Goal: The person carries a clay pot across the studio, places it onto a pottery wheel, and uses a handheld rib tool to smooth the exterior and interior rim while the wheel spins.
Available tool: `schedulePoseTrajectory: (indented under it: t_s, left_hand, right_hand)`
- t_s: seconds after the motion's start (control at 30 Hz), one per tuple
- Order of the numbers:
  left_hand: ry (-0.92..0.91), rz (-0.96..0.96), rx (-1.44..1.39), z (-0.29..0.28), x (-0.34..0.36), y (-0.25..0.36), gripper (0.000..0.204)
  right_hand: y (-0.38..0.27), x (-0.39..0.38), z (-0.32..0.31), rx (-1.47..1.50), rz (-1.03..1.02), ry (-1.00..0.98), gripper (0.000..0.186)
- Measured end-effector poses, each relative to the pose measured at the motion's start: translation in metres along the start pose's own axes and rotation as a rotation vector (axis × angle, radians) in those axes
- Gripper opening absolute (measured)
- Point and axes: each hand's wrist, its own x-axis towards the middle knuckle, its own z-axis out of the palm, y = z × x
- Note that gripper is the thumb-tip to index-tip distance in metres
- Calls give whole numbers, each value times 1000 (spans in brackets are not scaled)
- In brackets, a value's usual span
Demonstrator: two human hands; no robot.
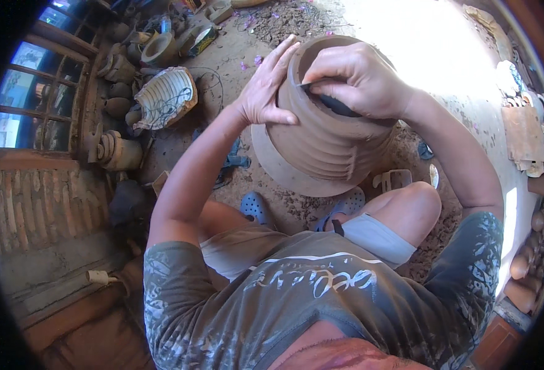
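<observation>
A large brown clay pot (324,145) with ridged sides stands between my knees on a round flat disc (273,161). My left hand (265,89) lies flat against the pot's outer left side near the rim, its fingers stretched out and the thumb apart. Over the pot's mouth, my right hand (364,80) is closed in a pinch on a thin dark scraper (314,83). The scraper's pale tip meets the rim on the left. Most of the tool and much of the opening are hidden by my right hand.
Loose clay crumbs (302,208) litter the ground around my blue clogs (255,206). To the left lie a ribbed pale piece (167,97), a round bowl (159,49) and several pots beneath a window (37,92). More clay pots (521,290) line the right wall.
</observation>
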Motion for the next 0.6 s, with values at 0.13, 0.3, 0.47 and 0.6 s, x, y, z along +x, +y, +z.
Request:
schedulePoseTrajectory:
  t_s: [0.13,0.3,0.47,0.6]
  left_hand:
    - [-84,-29,36,-16,3,-28,143]
    - [-122,-91,137,-36,7,-34,134]
    - [-56,-172,350,-69,5,-5,112]
    - [382,-241,-531,-81,37,78,59]
  right_hand:
    - [-3,-2,-1,123,18,-79,14]
    - [-4,-5,-10,212,-81,-198,13]
    - [-19,-7,-47,252,95,-220,18]
    - [-29,9,-46,211,161,260,18]
